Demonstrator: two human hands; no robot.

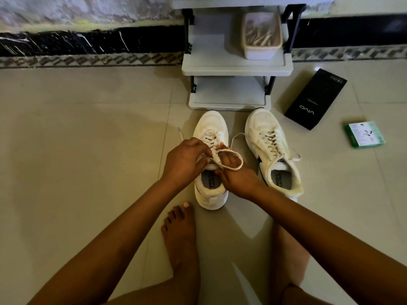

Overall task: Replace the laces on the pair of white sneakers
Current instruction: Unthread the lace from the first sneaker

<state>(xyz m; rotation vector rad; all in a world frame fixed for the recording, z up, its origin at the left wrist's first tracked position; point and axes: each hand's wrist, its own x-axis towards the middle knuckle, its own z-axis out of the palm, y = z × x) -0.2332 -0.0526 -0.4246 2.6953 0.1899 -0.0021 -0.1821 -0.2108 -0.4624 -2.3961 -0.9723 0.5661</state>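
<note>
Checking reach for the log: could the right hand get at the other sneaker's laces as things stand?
Probably yes, once freed. The right hand holds the lace loop on the near sneaker; the other sneaker sits just beside it, laces facing up, nothing between.

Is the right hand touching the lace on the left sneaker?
Touching. In the head view, the right hand has its fingers curled round the white lace, whose loop lies over the fingers above the left sneaker.
</note>
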